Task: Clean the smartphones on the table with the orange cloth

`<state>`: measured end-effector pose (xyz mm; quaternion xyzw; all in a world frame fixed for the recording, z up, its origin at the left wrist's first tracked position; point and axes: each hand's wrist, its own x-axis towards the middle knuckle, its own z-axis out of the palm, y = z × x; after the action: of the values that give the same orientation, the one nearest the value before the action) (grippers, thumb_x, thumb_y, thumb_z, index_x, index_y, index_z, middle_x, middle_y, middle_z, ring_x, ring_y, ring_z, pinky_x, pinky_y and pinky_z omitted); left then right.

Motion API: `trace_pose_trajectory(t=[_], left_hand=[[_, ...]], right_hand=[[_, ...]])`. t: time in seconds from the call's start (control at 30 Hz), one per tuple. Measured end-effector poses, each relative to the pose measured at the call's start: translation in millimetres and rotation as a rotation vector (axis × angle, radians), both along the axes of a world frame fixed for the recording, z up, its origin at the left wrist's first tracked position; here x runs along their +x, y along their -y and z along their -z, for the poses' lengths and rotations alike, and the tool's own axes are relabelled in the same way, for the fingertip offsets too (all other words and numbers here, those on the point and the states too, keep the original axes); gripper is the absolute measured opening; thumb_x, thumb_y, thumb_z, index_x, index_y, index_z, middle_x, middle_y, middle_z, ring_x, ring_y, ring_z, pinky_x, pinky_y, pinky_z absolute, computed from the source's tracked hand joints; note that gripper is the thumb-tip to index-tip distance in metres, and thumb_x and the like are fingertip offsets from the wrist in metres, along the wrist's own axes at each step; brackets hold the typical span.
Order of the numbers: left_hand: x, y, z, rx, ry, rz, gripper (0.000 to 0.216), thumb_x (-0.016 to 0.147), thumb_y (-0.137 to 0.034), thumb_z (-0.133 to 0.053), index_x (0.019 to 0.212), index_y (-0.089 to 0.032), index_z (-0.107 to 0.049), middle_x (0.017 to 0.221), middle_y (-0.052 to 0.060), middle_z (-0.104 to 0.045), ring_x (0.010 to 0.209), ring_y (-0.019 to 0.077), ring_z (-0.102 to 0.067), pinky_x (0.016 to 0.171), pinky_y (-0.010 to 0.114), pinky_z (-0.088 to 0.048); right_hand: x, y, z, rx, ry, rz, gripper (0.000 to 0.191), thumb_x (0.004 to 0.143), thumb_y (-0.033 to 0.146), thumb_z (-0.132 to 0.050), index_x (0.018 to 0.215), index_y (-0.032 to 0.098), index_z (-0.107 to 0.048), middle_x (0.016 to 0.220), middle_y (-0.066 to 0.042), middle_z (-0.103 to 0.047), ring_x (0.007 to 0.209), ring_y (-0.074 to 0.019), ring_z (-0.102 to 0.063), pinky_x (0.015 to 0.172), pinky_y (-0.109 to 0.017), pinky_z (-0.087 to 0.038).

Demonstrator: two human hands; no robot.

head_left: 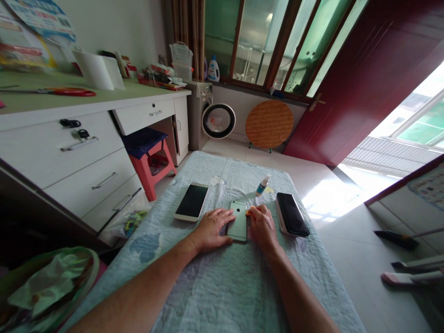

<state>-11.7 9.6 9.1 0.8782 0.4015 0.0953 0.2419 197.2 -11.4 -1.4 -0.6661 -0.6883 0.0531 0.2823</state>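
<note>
A silver-grey smartphone (237, 223) lies back up on the quilted cloth, its dark apple logo showing. My left hand (212, 229) rests beside it, fingers stretched out flat, with the fingertips and thumb touching the phone's left edge. At the phone's upper right edge, my right hand (262, 226) is closed in a pinch on a small orange thing (249, 212), mostly hidden by the fingers; its kind I cannot make out. A white and gold smartphone (192, 202) with a dark screen lies to the left. Beyond my right hand stands a small white spray bottle (263, 185) with a blue label.
A black phone in a wallet-style case (292, 213) lies at the right side of the table (208, 296). Left of the table are a red stool (152, 169), a white drawer desk (93, 162) and a full bin (86, 259). A washing machine door (218, 120) hangs open behind.
</note>
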Motion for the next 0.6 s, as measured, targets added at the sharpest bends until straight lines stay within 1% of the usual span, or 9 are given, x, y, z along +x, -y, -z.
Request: trace_pose_trajectory(t=[0.13,0.23,0.43,0.5,0.6], left_hand=[[-0.4,-0.9,0.9,0.007,0.009,0.000,0.074,0.070,-0.047,-0.073,0.136,-0.026,-0.048,0.150,0.004,-0.037,0.137,0.0308,-0.033,0.112,0.045,-0.027],[-0.3,-0.2,-0.9,0.002,0.006,-0.001,0.074,0.070,-0.046,-0.074,0.136,-0.026,-0.048,0.150,0.005,-0.037,0.137,0.0305,-0.033,0.112,0.045,-0.027],[0.1,1.1,-3.2,-0.004,0.008,0.000,0.074,0.070,-0.047,-0.073,0.136,-0.025,-0.048,0.150,0.005,-0.038,0.137,0.0301,-0.033,0.112,0.045,-0.027],[0.0,0.7,-2.7,-0.006,0.005,0.002,0.075,0.070,-0.047,-0.073,0.136,-0.024,-0.048,0.150,0.005,-0.037,0.137,0.0305,-0.033,0.112,0.045,-0.026],[-0.2,0.2,-1.9,-0.007,0.001,0.002,0.074,0.070,-0.047,-0.073,0.137,-0.026,-0.047,0.151,0.005,-0.037,0.137,0.0304,-0.033,0.112,0.045,-0.026]], right_hand=[[-1.7,-4.0,-1.3,0.082,-0.192,-0.032,0.022,0.086,0.021,-0.047,0.090,0.018,-0.068,0.092,-0.007,-0.061,0.086,-0.0174,-0.056,0.080,-0.025,-0.042],[-3.6,-4.8,-1.4,0.096,-0.257,-0.025,0.022,0.087,0.025,-0.046,0.089,0.017,-0.067,0.091,-0.007,-0.064,0.083,-0.0165,-0.058,0.077,-0.025,-0.043],[-5.1,-6.1,2.6,0.011,-0.233,0.000,0.024,0.087,0.030,-0.048,0.087,0.019,-0.069,0.087,-0.005,-0.069,0.082,-0.0171,-0.061,0.077,-0.025,-0.043],[-5.4,-3.7,-1.2,-0.027,-0.250,0.016,0.024,0.086,0.032,-0.049,0.087,0.019,-0.069,0.084,-0.004,-0.070,0.079,-0.0167,-0.062,0.074,-0.024,-0.043],[-5.5,3.1,-11.2,-0.115,-0.273,0.033,0.026,0.085,0.036,-0.050,0.083,0.020,-0.070,0.073,-0.002,-0.070,0.068,-0.0156,-0.062,0.065,-0.023,-0.042]])
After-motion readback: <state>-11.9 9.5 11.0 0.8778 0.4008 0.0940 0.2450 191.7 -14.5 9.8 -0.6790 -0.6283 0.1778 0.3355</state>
